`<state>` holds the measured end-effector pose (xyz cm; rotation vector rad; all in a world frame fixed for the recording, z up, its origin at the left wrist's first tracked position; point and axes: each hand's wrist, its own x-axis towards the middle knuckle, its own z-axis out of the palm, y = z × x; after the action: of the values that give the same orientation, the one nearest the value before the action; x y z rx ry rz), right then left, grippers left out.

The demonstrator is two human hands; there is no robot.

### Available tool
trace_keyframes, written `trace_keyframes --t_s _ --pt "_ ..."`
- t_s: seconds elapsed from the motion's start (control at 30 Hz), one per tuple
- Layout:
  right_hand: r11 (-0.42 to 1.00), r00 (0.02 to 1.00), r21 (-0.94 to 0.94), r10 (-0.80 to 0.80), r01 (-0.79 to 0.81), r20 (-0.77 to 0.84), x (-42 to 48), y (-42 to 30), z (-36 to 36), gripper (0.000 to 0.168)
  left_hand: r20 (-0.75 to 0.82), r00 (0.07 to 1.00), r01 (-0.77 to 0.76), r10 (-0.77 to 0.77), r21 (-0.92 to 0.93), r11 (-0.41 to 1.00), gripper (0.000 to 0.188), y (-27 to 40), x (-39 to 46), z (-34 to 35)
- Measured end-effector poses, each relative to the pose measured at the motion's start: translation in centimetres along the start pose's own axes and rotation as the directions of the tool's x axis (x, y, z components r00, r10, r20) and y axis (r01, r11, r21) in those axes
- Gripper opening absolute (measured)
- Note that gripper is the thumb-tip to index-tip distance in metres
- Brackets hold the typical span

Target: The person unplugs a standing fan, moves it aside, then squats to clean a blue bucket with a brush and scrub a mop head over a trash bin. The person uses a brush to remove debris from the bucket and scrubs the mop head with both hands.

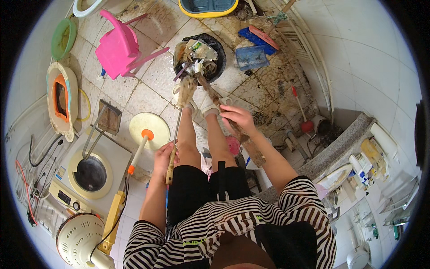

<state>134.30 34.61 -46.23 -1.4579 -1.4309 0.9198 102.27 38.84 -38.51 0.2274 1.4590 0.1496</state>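
Observation:
In my left hand [164, 156] is a long thin tool [177, 126] with a wooden handle and a metal shaft. Its worn, dirty tan head [187, 92] points away from me at the bin's near rim; I cannot tell whether it is a brush or a turner. My right hand [240, 119] grips a rough, dirt-crusted brown strip [249, 148], perhaps wood, whose far end also reaches the near rim. The round bin, lined with a black bag [221, 62], stands just beyond my feet. Mixed rubbish [205, 52] fills it, with wrappers and crumpled white pieces on top.
A pink plastic chair [116, 50] stands left of the bin. To the right lie a blue dustpan [252, 57] and a broom head [263, 37]. At left are a washing machine [121, 156], a metal dustpan [110, 117] and a pedestal heater [80, 238]. Dirt stains the tiled floor [255, 89].

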Motion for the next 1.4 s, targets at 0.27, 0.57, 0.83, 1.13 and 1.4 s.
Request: trace_keyframes --t_s 0.27,0.57,0.83,1.13,1.4 --pt "0.990 0.984 0.091 0.091 -0.106 0.151 -1.2 4.3 2.9 0.022 -0.035 0.999 0.030 -0.031 -0.016 0.999 0.036 -2.0 2.8 0.3" --pt "0.998 0.968 -0.033 -0.045 0.055 0.248 -0.4 6.3 2.5 0.021 -0.035 0.992 -0.115 0.122 0.159 0.981 0.034 -0.7 3.7 1.3" --pt "0.986 0.949 -0.167 0.040 0.014 0.314 -0.1 5.4 2.0 0.018 -0.103 0.963 -0.233 0.249 0.145 0.962 0.028 3.0 3.5 2.4" --pt "0.977 0.939 -0.211 0.052 0.023 0.341 0.1 4.5 1.6 0.017 -0.095 0.894 -0.421 0.439 0.161 0.893 0.031 7.2 0.1 2.7" --pt "0.938 0.899 -0.317 0.015 0.138 0.438 -0.7 1.9 0.8 0.012 -0.191 0.866 -0.438 0.462 0.153 0.886 0.033 9.0 -2.9 2.7"
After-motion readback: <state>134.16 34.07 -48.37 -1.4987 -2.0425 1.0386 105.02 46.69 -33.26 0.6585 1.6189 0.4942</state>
